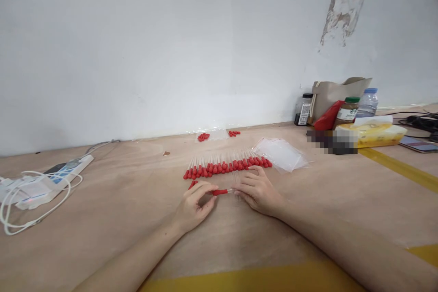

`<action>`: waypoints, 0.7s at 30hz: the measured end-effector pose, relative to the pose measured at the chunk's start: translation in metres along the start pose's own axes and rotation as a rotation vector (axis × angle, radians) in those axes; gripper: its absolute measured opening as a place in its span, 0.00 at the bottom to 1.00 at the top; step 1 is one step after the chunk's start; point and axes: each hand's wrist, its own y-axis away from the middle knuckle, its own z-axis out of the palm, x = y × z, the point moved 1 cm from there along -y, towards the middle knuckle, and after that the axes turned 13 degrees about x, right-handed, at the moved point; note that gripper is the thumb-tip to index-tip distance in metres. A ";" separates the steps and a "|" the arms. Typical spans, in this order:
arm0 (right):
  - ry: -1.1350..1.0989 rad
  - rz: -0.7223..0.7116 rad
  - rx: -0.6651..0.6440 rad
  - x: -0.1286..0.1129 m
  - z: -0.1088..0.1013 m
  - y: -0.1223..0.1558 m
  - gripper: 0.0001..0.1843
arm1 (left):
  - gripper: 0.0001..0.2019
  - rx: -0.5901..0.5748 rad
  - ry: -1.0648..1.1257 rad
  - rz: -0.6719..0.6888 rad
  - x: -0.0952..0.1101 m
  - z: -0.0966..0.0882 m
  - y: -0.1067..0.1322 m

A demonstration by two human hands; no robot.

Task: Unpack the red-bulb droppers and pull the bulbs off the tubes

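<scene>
My left hand (196,205) pinches a red rubber dropper bulb (221,191) between thumb and fingers. The bulb points right and meets the end of a clear glass dropper tube (230,190), which the fingers of my right hand (256,189) grip. How far the tube sits inside the bulb I cannot tell. Several loose clear tubes lie on the table by my right fingertips, partly hidden. Just behind my left hand are loose red bulbs (193,184). Beyond both hands stretches a row of droppers (224,167), red bulbs toward me and thin tubes pointing to the wall.
Clear plastic bags (282,154) lie right of the row. Farther back, a bag (218,134) rests between small red bulb piles. At left is a power strip (56,182) with white cables. Jars, a bottle, a tissue pack (379,133) and a phone (419,144) occupy the right.
</scene>
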 end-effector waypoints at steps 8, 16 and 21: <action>-0.010 -0.077 0.013 -0.009 -0.002 -0.001 0.12 | 0.08 -0.155 -0.201 0.137 0.009 0.001 -0.004; -0.019 -0.109 -0.028 -0.008 -0.003 0.004 0.10 | 0.08 -0.178 -0.185 0.202 0.009 -0.003 0.002; -0.008 0.003 0.016 0.007 -0.010 0.005 0.14 | 0.08 -0.090 -0.139 0.133 -0.006 -0.015 0.008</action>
